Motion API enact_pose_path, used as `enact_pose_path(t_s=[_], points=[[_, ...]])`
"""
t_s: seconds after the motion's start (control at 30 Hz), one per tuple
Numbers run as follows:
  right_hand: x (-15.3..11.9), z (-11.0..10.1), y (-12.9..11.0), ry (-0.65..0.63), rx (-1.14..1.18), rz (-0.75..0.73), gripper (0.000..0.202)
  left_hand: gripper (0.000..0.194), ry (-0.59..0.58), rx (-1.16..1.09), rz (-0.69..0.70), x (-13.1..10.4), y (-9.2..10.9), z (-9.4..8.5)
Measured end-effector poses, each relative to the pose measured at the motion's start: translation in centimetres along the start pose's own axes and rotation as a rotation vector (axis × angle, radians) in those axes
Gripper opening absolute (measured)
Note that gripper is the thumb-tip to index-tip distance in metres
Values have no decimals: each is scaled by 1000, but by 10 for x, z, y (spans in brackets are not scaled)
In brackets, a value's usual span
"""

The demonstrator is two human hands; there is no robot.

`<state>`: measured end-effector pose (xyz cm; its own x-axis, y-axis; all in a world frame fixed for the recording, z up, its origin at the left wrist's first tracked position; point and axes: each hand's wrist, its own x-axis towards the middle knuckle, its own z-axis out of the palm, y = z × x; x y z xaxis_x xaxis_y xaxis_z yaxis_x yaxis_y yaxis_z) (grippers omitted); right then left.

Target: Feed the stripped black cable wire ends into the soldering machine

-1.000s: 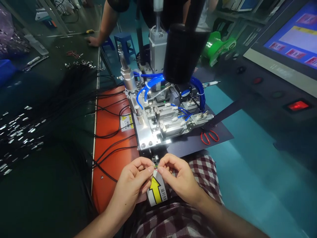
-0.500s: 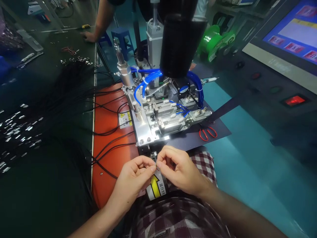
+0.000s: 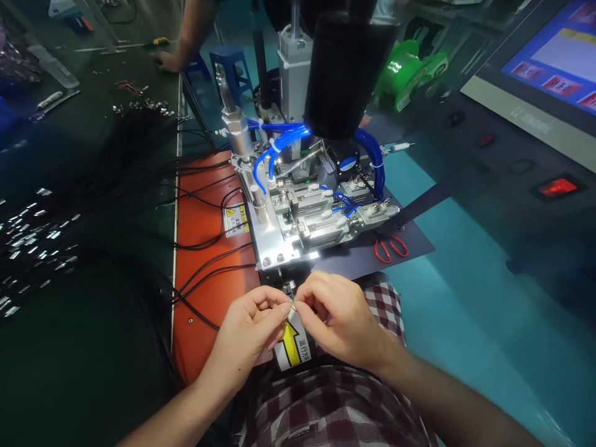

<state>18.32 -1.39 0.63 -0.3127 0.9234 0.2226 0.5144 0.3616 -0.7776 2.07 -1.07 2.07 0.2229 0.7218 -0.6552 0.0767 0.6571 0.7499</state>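
Above an orange tabletop point(image 3: 209, 230) and teal floor point(image 3: 465, 298), both hands' fingers point(image 3: 292, 304) pinch thin wires point(image 3: 292, 303)

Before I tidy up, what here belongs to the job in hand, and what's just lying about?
Job: thin wires between left hand and right hand; probably machine, black cables.

Apparently lying about: red-handled scissors; yellow-and-black tool.

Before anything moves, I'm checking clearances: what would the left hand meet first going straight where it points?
Beyond the thin wires it pinches, the left hand would likely meet the right hand first; depth is unclear.
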Motion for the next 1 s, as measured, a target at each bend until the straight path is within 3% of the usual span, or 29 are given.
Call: enact_pose_path(t_s=[0.1, 0.17, 0.3, 0.4, 0.5, 0.63, 0.83, 1.0], points=[[-3, 0, -2, 60, -250, -209, 14, 22, -3, -26, 0, 0, -1, 0], [-7, 6, -1, 100, -246, -206, 13, 23, 0, -43, 8, -1, -2, 0], [-13, 20, 0, 154, 92, 77, 12, 24, -11, -73, 15, -1, -4, -1], [-12, 26, -1, 98, 493, 380, 15, 24, -27, -75, 17, 0, -5, -2], [-8, 24, -2, 28, 703, 511, 16, 23, -23, -48, 20, 1, -4, -3], [-6, 17, 1, 2, 718, 479, 15, 22, -12, -16, 19, 1, -3, -3], [-7, 16, 4, 37, 585, 319, 11, 21, -40, -4, -32, -1, -1, -3], [-10, 22, 3, 34, 617, 402, 13, 18, -52, -56, -82, -2, -1, -3]])
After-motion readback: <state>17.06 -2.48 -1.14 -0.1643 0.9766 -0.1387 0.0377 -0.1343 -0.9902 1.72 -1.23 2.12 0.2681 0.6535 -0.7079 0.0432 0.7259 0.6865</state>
